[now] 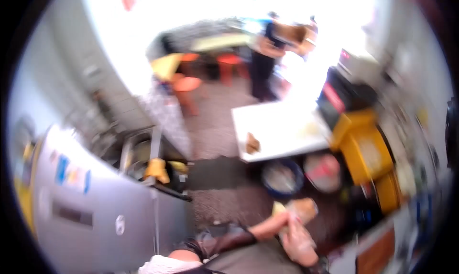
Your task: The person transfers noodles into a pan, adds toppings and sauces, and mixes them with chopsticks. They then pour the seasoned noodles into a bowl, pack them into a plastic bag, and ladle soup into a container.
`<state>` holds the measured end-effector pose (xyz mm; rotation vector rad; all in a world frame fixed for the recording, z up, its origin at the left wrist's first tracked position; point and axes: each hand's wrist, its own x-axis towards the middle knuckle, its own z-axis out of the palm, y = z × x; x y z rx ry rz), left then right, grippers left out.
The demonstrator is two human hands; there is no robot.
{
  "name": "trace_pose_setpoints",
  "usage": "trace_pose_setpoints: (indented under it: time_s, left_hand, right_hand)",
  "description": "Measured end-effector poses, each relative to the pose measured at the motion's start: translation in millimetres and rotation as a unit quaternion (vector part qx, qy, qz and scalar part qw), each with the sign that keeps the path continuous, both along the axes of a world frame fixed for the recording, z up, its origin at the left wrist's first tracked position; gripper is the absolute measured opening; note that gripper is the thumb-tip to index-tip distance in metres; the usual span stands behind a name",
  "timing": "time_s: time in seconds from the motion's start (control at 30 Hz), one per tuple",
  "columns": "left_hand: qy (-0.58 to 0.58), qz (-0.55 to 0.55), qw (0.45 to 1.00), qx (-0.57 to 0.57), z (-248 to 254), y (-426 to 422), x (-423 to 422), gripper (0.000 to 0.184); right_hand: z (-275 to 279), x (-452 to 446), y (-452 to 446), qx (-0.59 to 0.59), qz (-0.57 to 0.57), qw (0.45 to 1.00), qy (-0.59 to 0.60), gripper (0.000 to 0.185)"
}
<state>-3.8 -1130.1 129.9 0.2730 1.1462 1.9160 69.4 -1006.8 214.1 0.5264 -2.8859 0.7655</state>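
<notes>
Both of my hands meet low in the view, right of centre, in front of my body. My left hand (283,221) reaches in from the left, its fingers closed at a brownish item in what looks like a clear wrapping (303,209). Close beside it, my right hand (298,243) has its fingers drawn together just below the item. Motion blur hides which fingers touch it. A small pale yellow piece (278,208) shows next to my left hand.
A white table (282,130) bears a brown item (252,143). Beneath its near edge are round tubs (282,177). Yellow crates (366,154) stand right, a metal cabinet (110,197) left. Orange stools (187,84) and a person (264,59) are farther back.
</notes>
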Motion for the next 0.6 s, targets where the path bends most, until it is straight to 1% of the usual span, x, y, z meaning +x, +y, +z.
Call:
trace_pose_setpoints:
  time_s: [0.03, 0.07, 0.1, 0.13, 0.17, 0.2, 0.23, 0.27, 0.3, 0.33, 0.37, 0.4, 0.47, 0.5, 0.53, 0.57, 0.6]
  left_hand:
    - [-0.006, 0.043, 0.999, 0.004, 8.1, -26.6, -6.8, 0.031]
    - [0.007, 0.1, 0.992, 0.076, -45.6, -40.2, -17.8, 0.034]
    - [0.062, 0.135, 0.983, 0.108, -35.5, -66.9, -25.2, 0.037]
    - [0.113, 0.243, 0.959, 0.089, 8.0, -95.3, -18.2, 0.037]
    - [0.221, 0.218, 0.95, -0.025, -85.3, -83.4, -55.3, 0.036]
    - [0.2, 0.24, 0.949, 0.039, -67.0, -96.3, -48.4, 0.032]
    - [0.253, 0.239, 0.937, -0.039, -62.5, -134.6, -52.2, 0.03]
    - [0.298, 0.216, 0.922, -0.121, -59.8, -155.6, -53.7, 0.028]
    - [0.303, 0.229, 0.916, -0.129, -49.2, -179.6, -54.8, 0.028]
    - [0.291, 0.279, 0.901, -0.161, -29.2, -208.2, -49.8, 0.027]
    - [0.275, 0.328, 0.883, -0.193, -15.6, -230.2, -47.4, 0.026]
    - [0.277, 0.339, 0.877, -0.198, -18.4, -249.2, -49.5, 0.026]
    - [0.232, 0.418, 0.853, -0.21, -32.0, -282.4, -59.6, 0.023]
    - [0.203, 0.442, 0.852, -0.196, -29.4, -298.1, -61.4, 0.022]
    - [0.202, 0.455, 0.845, -0.196, -33.8, -311.8, -64.6, 0.022]
    - [0.162, 0.493, 0.843, -0.138, -39.2, -325.6, -67.6, 0.021]
    - [0.123, 0.528, 0.837, -0.079, -47.8, -339.9, -68.7, 0.021]
  right_hand:
    - [5.6, -17.9, -17.8, -0.031, 0.035, 0.999, -0.001, 0.054]
    - [36.6, -48.1, -46.5, -0.043, 0.121, 0.991, 0.026, 0.054]
    - [81.4, -66.3, -74.0, -0.075, 0.201, 0.977, -0.003, 0.048]
    - [123.5, -79.4, -96.7, -0.095, 0.272, 0.957, -0.04, 0.042]
    - [141.8, -91.6, -116.1, -0.109, 0.32, 0.937, -0.085, 0.037]
    - [137.5, -116.1, -124.6, 0.003, 0.289, 0.938, -0.191, 0.04]
    - [148.7, -126.4, -171.8, -0.031, 0.357, 0.929, -0.091, 0.04]
    - [166.8, -134.2, -205.8, -0.077, 0.404, 0.912, 0.008, 0.04]
    - [199.5, -142.1, -249.6, -0.06, 0.432, 0.894, 0.1, 0.03]
    - [232.9, -144.8, -298.3, -0.094, 0.494, 0.853, 0.138, 0.028]
    - [261.6, -143.3, -339.6, -0.118, 0.528, 0.818, 0.194, 0.027]
    - [291.5, -134.0, -385.8, -0.147, 0.556, 0.773, 0.269, 0.026]
    - [344.6, -108.3, -471.8, -0.21, 0.581, 0.681, 0.394, 0.024]
    - [372.5, -91.7, -522.1, -0.265, 0.623, 0.609, 0.414, 0.016]
    - [401.9, -70.9, -578.1, -0.319, 0.658, 0.53, 0.428, 0.017]
    - [433.7, -43.2, -643.2, -0.289, 0.711, 0.499, 0.403, 0.02]
    - [449.6, -1.3, -656.9, -0.281, 0.73, 0.553, 0.287, 0.021]
